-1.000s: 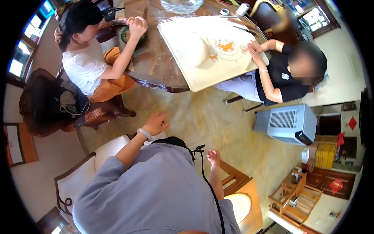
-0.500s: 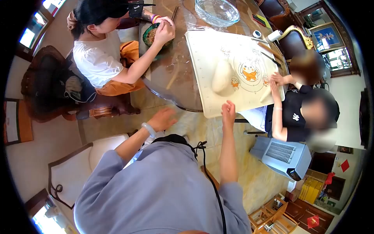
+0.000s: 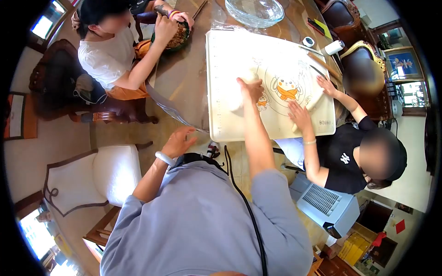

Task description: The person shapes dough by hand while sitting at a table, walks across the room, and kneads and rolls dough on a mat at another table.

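Observation:
A thick pale lump of dough [image 3: 236,100] lies on the left part of a cream kneading mat [image 3: 221,124] printed with cartoon figures. My right hand [image 3: 251,89] rests on the dough, thumb toward the left and fingers curled over its right side. Part of the dough is hidden under that hand. My left hand [image 3: 178,142], with a pale bangle at the wrist, hangs empty off the table edge, its fingers loosely apart. At the mat's right side, a co-worker's hands [image 3: 300,116] are at a long, thin roll of dough [image 3: 316,97].
A glass bowl [image 3: 255,13] stands at the table's far side. Another person on the left holds a dark bowl of brown filling [image 3: 178,39]. A rolling pin [image 3: 323,63] lies by the mat's right edge. A white chair [image 3: 117,172] and a grey-blue appliance [image 3: 327,202] stand on the floor.
My right hand has reached forward from the mat's near edge onto the dough. My left hand has shifted slightly left. The co-worker's hands have spread apart along the dough roll.

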A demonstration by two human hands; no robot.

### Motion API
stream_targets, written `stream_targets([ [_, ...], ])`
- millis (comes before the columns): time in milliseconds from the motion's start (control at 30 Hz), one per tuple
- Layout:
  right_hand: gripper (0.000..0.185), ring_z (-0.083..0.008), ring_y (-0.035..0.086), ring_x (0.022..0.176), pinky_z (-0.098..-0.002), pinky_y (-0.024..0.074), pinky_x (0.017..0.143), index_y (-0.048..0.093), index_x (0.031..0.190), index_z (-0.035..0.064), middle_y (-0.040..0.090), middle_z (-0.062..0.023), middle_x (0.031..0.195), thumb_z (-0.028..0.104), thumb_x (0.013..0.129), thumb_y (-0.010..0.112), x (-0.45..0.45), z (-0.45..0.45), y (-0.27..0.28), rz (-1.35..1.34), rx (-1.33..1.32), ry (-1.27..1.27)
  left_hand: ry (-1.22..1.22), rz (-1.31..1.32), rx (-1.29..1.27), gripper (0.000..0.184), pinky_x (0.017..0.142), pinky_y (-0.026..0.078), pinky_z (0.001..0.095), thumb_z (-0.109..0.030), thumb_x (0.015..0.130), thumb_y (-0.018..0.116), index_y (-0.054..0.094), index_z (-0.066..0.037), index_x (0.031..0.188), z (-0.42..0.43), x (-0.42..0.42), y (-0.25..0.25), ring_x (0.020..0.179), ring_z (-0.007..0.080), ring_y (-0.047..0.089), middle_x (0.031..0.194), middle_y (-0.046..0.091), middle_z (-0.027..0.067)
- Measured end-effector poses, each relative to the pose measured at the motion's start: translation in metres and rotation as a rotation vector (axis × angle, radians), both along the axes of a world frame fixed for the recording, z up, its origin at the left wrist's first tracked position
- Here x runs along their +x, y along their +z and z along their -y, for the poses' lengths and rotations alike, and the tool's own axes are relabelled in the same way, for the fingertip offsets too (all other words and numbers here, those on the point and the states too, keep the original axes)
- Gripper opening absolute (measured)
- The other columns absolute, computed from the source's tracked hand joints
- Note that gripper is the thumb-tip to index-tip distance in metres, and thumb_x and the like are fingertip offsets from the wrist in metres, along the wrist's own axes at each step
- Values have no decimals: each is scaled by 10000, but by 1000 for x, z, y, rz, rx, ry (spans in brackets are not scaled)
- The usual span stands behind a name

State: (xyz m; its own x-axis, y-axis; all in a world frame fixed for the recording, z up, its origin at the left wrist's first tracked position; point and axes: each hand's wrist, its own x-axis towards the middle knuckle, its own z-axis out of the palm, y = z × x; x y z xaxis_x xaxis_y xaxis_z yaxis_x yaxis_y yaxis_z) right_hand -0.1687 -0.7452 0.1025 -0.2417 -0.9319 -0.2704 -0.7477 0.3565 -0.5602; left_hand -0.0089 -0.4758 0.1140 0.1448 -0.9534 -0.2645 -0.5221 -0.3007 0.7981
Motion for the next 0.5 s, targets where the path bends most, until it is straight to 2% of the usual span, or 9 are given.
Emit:
stream_targets([
  [33, 1003, -413, 453, 1168, -492, 431, 944, 286, 1368, -61, 403, -289, 1285, 436, 644, 770, -4, 5, 1, 56, 49, -8, 21, -32, -6, 399, 857, 496, 390, -244, 859, 650, 569, -11, 1173, 9, -11, -2, 1002, 324, 624, 1115, 626, 204],
  [167, 969, -408, 454, 1170, -454, 411, 977, 299, 1360, -71, 407, -281, 1284, 352, 634, 781, -30, 3, -18, 296, -97, 38, 51, -53, -17, 506, 879, 495, 391, -254, 864, 658, 478, -24, 1278, 60, -53, 4, 1026, 315, 616, 1130, 618, 218],
  [233, 954, -398, 456, 1173, -421, 403, 993, 303, 1357, -74, 407, -273, 1294, 301, 626, 786, -39, -2, -30, 375, -156, 35, 67, -53, -135, 625, 938, 453, 427, -301, 826, 682, 424, 9, 1304, 95, -72, -3, 1117, 376, 545, 1238, 524, 258],
  [300, 911, -326, 449, 1194, -398, 376, 1017, 290, 1366, -48, 413, -227, 1306, 225, 652, 785, -51, -15, -27, 656, -185, 46, 82, 208, -315, 775, 985, 423, 425, -320, 793, 729, 335, 15, 1369, 131, -88, -27, 1195, 371, 486, 1323, 453, 257],
  [333, 894, -289, 446, 1204, -386, 363, 1029, 284, 1371, -35, 416, -204, 1312, 188, 665, 784, -58, -23, -24, 794, -200, 49, 103, 225, -367, 867, 1029, 375, 443, -347, 754, 760, 306, 46, 1379, 147, -96, -36, 1238, 391, 430, 1345, 409, 281],
  [367, 880, -265, 437, 1207, -380, 352, 1034, 260, 1387, -18, 424, -174, 1297, 68, 668, 760, -68, -31, -20, 1000, -195, 75, 95, 230, -329, 852, 1030, 373, 452, -330, 727, 780, 339, 36, 1357, 160, -103, -46, 1230, 390, 433, 1321, 434, 268],
  [400, 843, -265, 438, 1208, -388, 352, 1034, 256, 1389, -11, 419, -170, 1307, 96, 703, 734, -79, -39, -23, 1031, -197, 104, 88, 232, -294, 838, 1030, 370, 462, -313, 701, 800, 371, 25, 1335, 169, -109, -52, 1223, 389, 436, 1296, 459, 255],
  [467, 770, -265, 440, 1212, -405, 351, 1033, 247, 1392, 3, 411, -162, 1326, 151, 773, 681, -105, -54, -34, 1091, -198, 164, -23, 103, -125, 749, 1005, 382, 461, -242, 678, 800, 425, -1, 1280, 175, -116, -28, 1199, 373, 451, 1261, 491, 213],
  [500, 702, -264, 442, 1211, -410, 351, 1034, 273, 1377, 9, 423, -156, 1318, 202, 810, 639, -118, -58, -27, 1199, -96, 130, -82, 42, -38, 707, 992, 388, 461, -207, 667, 800, 451, -14, 1252, 175, -117, -16, 1187, 365, 458, 1243, 507, 192],
])
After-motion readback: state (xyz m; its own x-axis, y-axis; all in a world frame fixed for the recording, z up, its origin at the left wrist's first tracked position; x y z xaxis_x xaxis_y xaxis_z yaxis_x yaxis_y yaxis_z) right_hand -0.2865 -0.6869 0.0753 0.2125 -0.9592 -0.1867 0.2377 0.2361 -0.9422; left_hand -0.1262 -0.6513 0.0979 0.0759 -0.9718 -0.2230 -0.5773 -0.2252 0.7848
